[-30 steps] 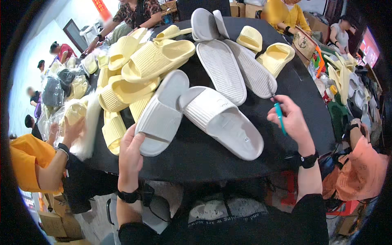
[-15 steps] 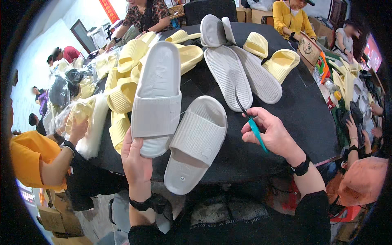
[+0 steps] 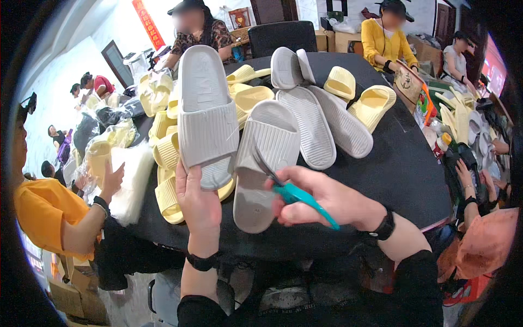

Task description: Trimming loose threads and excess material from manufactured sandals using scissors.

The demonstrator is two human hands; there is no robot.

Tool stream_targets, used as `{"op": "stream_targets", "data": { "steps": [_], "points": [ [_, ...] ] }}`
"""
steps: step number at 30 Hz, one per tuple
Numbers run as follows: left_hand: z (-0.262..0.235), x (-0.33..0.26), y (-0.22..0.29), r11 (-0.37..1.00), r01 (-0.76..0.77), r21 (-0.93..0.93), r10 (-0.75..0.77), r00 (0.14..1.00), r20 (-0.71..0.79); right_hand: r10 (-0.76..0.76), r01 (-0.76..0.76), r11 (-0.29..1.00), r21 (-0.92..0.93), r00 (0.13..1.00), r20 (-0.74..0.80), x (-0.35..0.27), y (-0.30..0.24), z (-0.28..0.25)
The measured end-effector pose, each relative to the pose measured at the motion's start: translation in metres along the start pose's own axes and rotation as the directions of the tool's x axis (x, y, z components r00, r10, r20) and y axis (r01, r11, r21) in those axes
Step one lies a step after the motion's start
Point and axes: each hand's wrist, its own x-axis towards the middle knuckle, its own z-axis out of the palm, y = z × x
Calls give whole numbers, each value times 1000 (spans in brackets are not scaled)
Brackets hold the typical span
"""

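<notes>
Head view, left hand (image 3: 199,203) grips 1 grey slipper (image 3: 206,117), right hand (image 3: 321,197) grips 1 teal scissors (image 3: 297,193), 2nd grey slipper (image 3: 265,163) beside.

Six grey slide sandals were in view: one (image 3: 206,117) raised upright, one (image 3: 265,163) beside it, two soles (image 3: 308,126) lying face up and two more (image 3: 287,67) behind. One pair of teal-handled scissors (image 3: 298,193) showed. Yellow slides (image 3: 372,103) were too heaped to count.

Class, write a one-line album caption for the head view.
Left hand lifts a grey slide sandal while right hand holds teal-handled snips over its twin.
</notes>
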Motion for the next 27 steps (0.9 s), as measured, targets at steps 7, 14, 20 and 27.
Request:
{"op": "stream_targets", "data": {
  "steps": [7,14,20,27],
  "points": [
    [19,-13,-14,999,33,0,-33,996,-80,50,-63,937,345,998,47,26,21,19],
    [24,-22,-13,999,-16,35,19,995,-95,67,-63,889,453,998,7,38,31,23],
    [20,-21,-18,999,-43,21,45,993,-109,56,-31,893,449,997,-44,35,33,24],
    [19,-20,-23,998,-66,-12,64,991,-115,38,2,882,471,996,-75,36,35,24]
  ]
}}
